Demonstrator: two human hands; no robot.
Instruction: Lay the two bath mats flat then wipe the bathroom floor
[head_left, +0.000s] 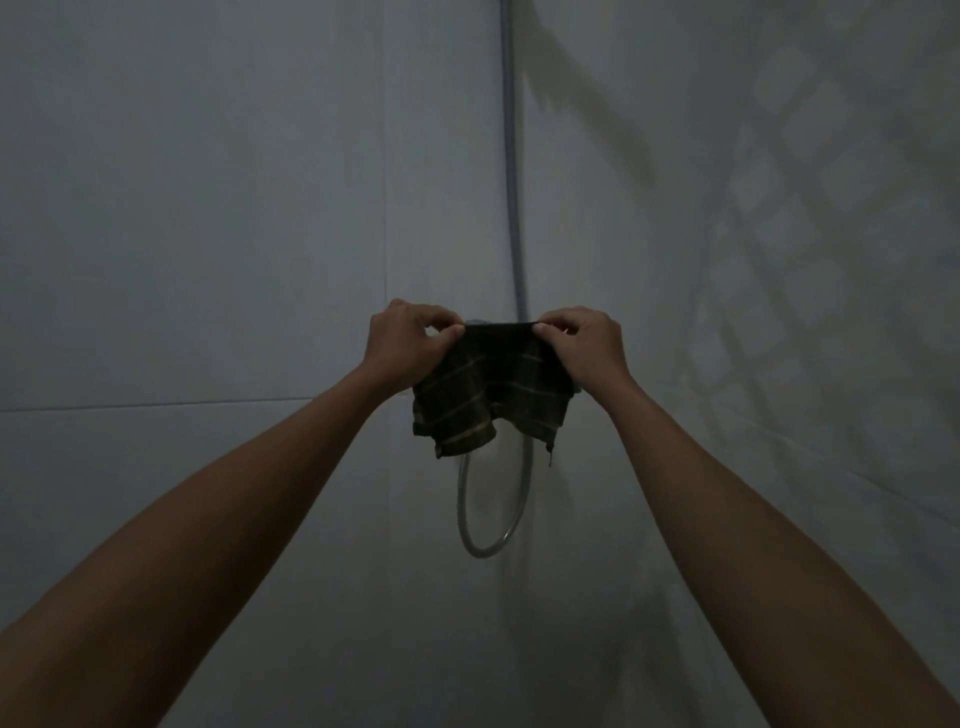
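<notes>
**Onlooker A:** Dim bathroom corner, both arms raised. The left hand and the right hand each pinch an upper corner of a small dark striped cloth, stretching its top edge taut between them while the rest hangs loose and crumpled.

**Onlooker B:** Where does it sit against the room?

**Onlooker A:** In mid-air, in front of the tiled wall, just over the looped shower hose that runs down the corner. Whether it touches a fitting behind its top edge, I cannot tell.

**Onlooker B:** And the two bath mats? The floor?

**Onlooker A:** Neither is in view, so how the mats lie cannot be judged from here.

**Onlooker B:** So which step is this?

**Onlooker A:** My reading: the wiping cloth is being readied, spread open or taken at the wall, which belongs to the floor-wiping half of the job.

**Onlooker B:** Next?

**Onlooker A:** Likely bringing the cloth down low, gathered into a flat pad under one palm, with the floor in sight first.
</notes>
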